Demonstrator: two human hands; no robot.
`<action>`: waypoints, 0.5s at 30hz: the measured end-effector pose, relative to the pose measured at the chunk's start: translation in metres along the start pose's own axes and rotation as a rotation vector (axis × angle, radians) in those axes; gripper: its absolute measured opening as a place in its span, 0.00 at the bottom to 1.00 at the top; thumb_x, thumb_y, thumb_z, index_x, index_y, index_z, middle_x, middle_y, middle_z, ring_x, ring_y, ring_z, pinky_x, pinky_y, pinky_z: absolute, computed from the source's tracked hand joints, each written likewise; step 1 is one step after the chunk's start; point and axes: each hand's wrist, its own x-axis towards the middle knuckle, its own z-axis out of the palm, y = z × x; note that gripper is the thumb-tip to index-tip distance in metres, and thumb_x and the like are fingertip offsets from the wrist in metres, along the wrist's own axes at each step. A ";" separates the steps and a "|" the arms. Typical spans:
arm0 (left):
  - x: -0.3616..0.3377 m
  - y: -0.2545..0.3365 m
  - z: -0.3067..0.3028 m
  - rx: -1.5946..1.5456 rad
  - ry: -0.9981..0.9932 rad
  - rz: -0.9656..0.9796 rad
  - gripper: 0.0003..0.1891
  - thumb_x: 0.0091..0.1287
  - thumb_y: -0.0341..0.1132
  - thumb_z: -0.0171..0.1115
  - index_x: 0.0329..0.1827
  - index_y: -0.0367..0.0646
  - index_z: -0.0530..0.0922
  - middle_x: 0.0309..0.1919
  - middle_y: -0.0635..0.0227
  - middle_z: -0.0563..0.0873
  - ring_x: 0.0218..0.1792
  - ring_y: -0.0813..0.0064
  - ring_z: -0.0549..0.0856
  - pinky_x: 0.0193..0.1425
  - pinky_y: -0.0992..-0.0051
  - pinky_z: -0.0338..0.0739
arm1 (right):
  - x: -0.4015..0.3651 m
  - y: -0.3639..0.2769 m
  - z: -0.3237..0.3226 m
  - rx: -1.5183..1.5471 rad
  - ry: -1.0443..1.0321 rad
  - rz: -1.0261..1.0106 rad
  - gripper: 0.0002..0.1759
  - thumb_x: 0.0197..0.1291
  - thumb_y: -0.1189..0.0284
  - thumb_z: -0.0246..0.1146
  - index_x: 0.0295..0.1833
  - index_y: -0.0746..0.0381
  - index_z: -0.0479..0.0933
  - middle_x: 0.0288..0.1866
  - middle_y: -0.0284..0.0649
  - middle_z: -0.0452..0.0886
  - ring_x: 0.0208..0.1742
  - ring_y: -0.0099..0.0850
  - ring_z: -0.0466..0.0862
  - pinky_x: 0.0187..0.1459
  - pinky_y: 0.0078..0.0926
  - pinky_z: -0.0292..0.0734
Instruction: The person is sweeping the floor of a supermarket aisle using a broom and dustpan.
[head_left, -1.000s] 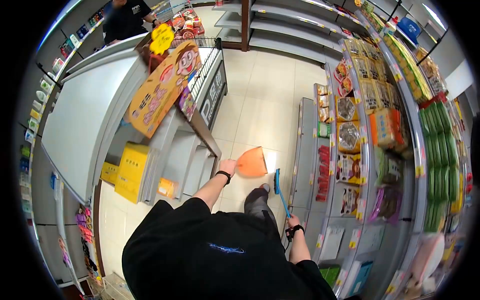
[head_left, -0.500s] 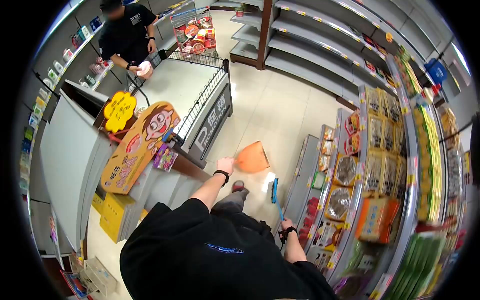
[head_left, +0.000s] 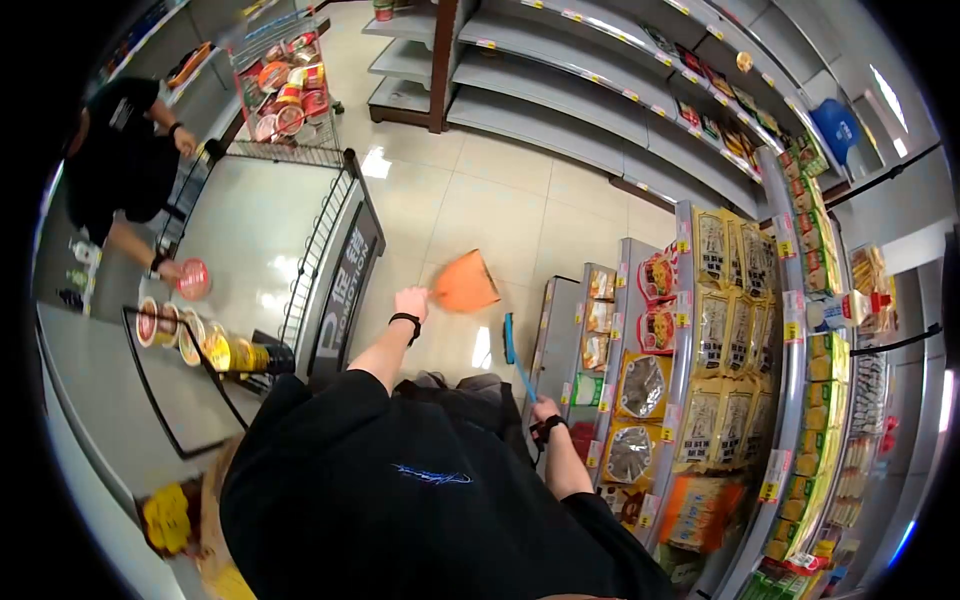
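An orange plastic dustpan with a flared mouth (head_left: 466,283) is held out in front by the left hand (head_left: 411,303), its handle wrapped by closed fingers; it is seen against the glossy cream tiled floor (head_left: 495,215), and whether the floor is touched by it cannot be told. A blue brush with a narrow head and slim handle (head_left: 509,340) is gripped by the right hand (head_left: 545,410), the fingers curled round the handle; its head is placed near the dustpan's mouth, beside a grey metal shelf unit (head_left: 558,340). To the left, a white-topped counter with a black wire rail (head_left: 240,220) is leaned over by a co-worker in black (head_left: 125,140), by whose hand a round red-lidded tub (head_left: 195,279) is touched.
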 end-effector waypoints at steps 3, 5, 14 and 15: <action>0.065 0.004 -0.025 0.027 0.004 0.026 0.09 0.64 0.35 0.52 0.36 0.44 0.80 0.32 0.57 0.85 0.33 0.58 0.86 0.35 0.62 0.80 | 0.019 -0.061 -0.042 0.108 -0.023 -0.009 0.28 0.54 0.67 0.62 0.62 0.60 0.72 0.26 0.39 0.81 0.25 0.27 0.79 0.28 0.30 0.73; 0.101 0.007 -0.020 0.047 0.033 0.030 0.11 0.67 0.38 0.51 0.35 0.44 0.80 0.31 0.56 0.85 0.33 0.56 0.86 0.33 0.60 0.80 | 0.050 -0.070 -0.055 0.138 -0.001 0.001 0.28 0.54 0.66 0.62 0.62 0.61 0.73 0.23 0.37 0.79 0.23 0.27 0.77 0.26 0.30 0.71; 0.262 0.041 -0.049 0.076 -0.036 -0.056 0.10 0.65 0.35 0.50 0.37 0.46 0.81 0.33 0.56 0.86 0.37 0.57 0.86 0.39 0.60 0.81 | 0.189 -0.183 -0.168 0.195 -0.107 0.052 0.25 0.53 0.70 0.57 0.59 0.61 0.74 0.21 0.38 0.76 0.18 0.28 0.75 0.20 0.28 0.68; 0.277 0.044 -0.053 0.080 -0.064 -0.083 0.09 0.64 0.33 0.51 0.38 0.47 0.82 0.34 0.58 0.86 0.37 0.58 0.86 0.39 0.61 0.81 | 0.216 -0.179 -0.175 0.174 -0.152 0.035 0.24 0.53 0.70 0.56 0.58 0.61 0.76 0.22 0.40 0.77 0.19 0.29 0.76 0.22 0.29 0.70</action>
